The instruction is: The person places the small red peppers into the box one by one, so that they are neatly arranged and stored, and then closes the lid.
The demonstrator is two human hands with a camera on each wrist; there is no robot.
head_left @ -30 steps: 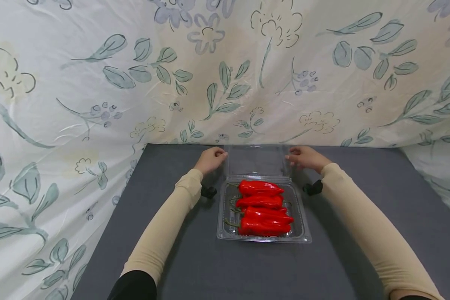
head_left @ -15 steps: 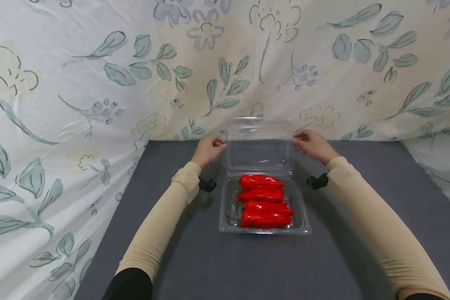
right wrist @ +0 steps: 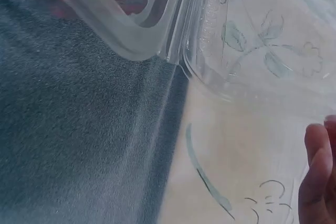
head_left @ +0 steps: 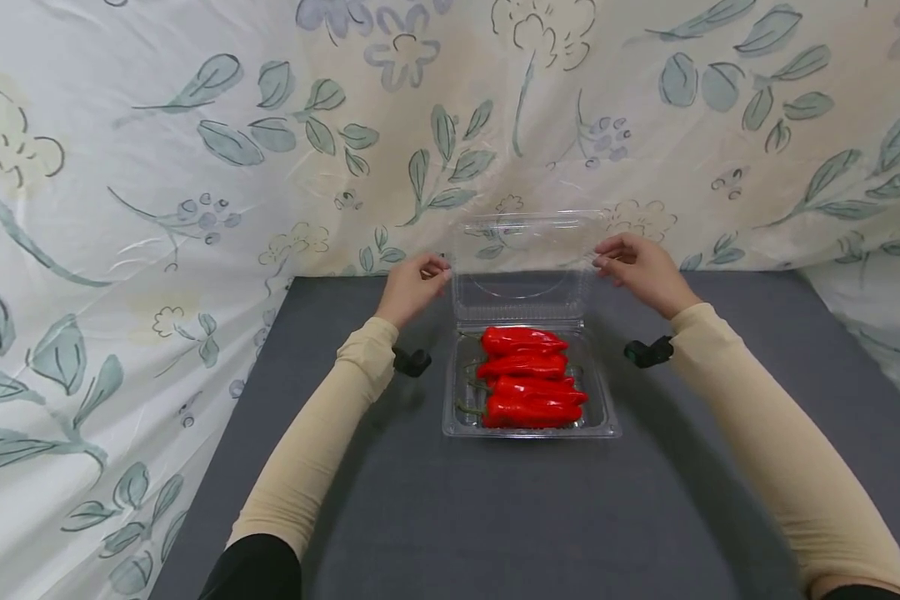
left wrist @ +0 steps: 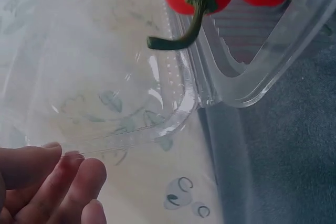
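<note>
A clear plastic clamshell container (head_left: 456, 427) stands on the dark cloth with its hinged lid (head_left: 521, 287) raised steeply behind it. Several red peppers (head_left: 532, 410) with green stems lie in a stack of rows in its base. My left hand (head_left: 412, 287) pinches the lid's left edge between thumb and fingers, and the left wrist view shows the lid's thin rim (left wrist: 126, 139) between them. On the opposite side my right hand (head_left: 641, 271) holds the lid's right edge with its fingertips. In the right wrist view only some fingers (right wrist: 317, 171) show at the frame's edge, so the contact is partly hidden.
Dark grey cloth (head_left: 390, 500) covers the table around the container. A pale curtain with a flower print (head_left: 270, 208) hangs behind and at the left, close beyond the lid. Black wrist mounts (head_left: 412, 362) sit under both wrists.
Both hands have lifted the lid from lying nearly flat behind the base to a steep slant. The base and peppers appear slightly higher in the head view.
</note>
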